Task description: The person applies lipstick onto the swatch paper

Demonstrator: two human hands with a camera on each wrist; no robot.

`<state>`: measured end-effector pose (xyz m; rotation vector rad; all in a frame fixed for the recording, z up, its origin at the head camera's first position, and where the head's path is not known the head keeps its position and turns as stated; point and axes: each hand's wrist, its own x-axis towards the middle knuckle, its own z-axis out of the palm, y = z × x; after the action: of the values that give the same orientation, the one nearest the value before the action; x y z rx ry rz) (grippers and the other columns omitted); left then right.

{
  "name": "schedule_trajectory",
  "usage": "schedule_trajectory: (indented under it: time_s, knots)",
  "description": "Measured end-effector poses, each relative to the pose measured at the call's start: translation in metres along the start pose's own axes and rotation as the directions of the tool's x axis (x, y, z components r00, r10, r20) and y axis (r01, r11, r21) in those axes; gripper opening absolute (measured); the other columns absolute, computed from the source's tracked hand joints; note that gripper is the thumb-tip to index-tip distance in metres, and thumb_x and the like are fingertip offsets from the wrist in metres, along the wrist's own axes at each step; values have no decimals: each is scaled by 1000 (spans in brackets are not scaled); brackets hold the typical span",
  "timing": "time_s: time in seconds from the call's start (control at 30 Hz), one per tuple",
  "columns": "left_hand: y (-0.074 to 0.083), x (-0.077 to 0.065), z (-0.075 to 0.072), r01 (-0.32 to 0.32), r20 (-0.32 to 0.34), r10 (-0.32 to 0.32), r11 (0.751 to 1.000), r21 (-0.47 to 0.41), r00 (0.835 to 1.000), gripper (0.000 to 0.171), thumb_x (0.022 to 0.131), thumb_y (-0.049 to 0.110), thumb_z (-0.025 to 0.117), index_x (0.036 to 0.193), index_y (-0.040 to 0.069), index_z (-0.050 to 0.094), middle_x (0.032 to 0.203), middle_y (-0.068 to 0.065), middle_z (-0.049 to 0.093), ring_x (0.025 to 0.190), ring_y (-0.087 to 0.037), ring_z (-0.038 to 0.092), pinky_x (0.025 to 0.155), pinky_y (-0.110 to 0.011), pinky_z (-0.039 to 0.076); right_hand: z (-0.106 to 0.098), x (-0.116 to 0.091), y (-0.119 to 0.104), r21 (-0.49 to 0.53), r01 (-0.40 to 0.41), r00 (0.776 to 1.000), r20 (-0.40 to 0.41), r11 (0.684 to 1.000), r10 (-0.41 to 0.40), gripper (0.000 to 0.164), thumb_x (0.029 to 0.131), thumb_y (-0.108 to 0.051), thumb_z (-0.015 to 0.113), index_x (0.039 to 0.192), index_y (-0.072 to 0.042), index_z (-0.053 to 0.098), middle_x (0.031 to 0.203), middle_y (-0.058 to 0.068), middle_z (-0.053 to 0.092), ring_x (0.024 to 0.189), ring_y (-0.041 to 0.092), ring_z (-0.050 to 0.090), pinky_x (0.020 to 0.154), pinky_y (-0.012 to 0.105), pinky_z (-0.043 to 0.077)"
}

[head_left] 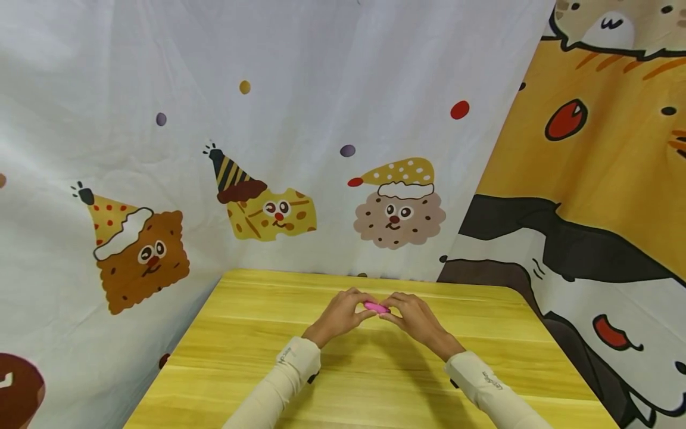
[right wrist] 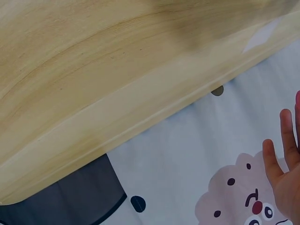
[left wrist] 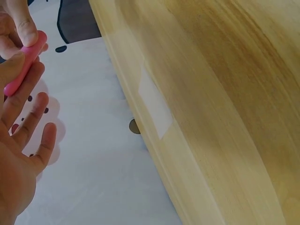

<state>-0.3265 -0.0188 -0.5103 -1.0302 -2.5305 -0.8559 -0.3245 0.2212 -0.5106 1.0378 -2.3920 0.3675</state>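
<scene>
A small pink rod-shaped piece [head_left: 377, 307] with rounded ends is held between both hands above the far half of the table. My left hand [head_left: 340, 314] pinches its left end between thumb and index finger. At the other end, my right hand [head_left: 418, 319] pinches it with thumb and fingertips. In the left wrist view the pink piece [left wrist: 27, 63] looks smooth and slightly thick, and the left hand's other fingers [left wrist: 33, 117] spread away from it. Only part of the right hand [right wrist: 288, 187] shows in the right wrist view; the piece is almost wholly outside that frame.
The wood-grain table [head_left: 257, 357] lies under both forearms. A pale rectangular patch [left wrist: 155, 104] is near its far edge. Behind and to the sides hangs a white cloth [head_left: 300, 119] printed with cartoon snacks and animals.
</scene>
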Motion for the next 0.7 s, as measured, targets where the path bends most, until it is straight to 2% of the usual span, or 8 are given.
schedule_trajectory:
  time_s: [0.17, 0.27, 0.37, 0.5, 0.6, 0.7]
  knots:
    - [-1, -1, -2, -14, -13, 14, 1000, -14, 1000, 25, 98, 31, 72, 120, 20, 77, 109, 9, 74, 99, -11, 62, 85, -29, 51, -1, 2, -1, -10, 31, 999, -18, 999, -31, 19, 88, -28, 84, 106, -22, 79, 100, -11, 72, 85, 5, 67, 75, 34, 59]
    - [-4, -2, -5, -19, -20, 18, 1000, -24, 1000, 24, 98, 30, 73, 119, 20, 77, 109, 7, 74, 100, -13, 64, 86, -31, 53, -1, 3, 0, -6, 26, 1000, 5, 1000, -26, 19, 90, -28, 83, 107, -22, 79, 100, -11, 72, 85, 6, 67, 77, 36, 59]
    - [-11, -5, -13, 33, -63, -37, 997, -68, 997, 21, 97, 26, 75, 118, 20, 77, 110, 6, 73, 102, -15, 66, 88, -35, 54, -1, -5, 8, -17, -27, 999, 20, 999, 27, 19, 89, -28, 84, 106, -22, 79, 99, -11, 72, 85, 6, 67, 77, 36, 59]
    - [-25, -10, -31, 113, -133, -133, 982, -151, 982, 20, 96, 22, 76, 116, 18, 77, 113, 2, 74, 108, -20, 67, 94, -45, 55, -2, -27, 23, -22, -117, 993, 16, 993, 117, 20, 85, -27, 87, 103, -23, 78, 97, -12, 72, 83, 6, 68, 70, 31, 58]
    - [-31, -12, -41, 123, -144, -146, 980, -158, 979, 20, 96, 22, 76, 116, 17, 76, 114, 0, 74, 111, -22, 67, 97, -47, 54, -3, -36, 28, -1, -145, 989, 19, 989, 145, 19, 86, -27, 87, 102, -24, 78, 96, -12, 71, 82, 5, 67, 67, 27, 55]
    - [-33, -14, -44, 123, -136, -142, 983, -134, 981, 21, 97, 25, 76, 117, 18, 76, 117, 1, 73, 113, -22, 66, 98, -45, 54, -3, -35, 28, 3, -137, 990, 14, 991, 137, 18, 87, -27, 86, 102, -23, 78, 96, -12, 71, 82, 6, 66, 66, 28, 55]
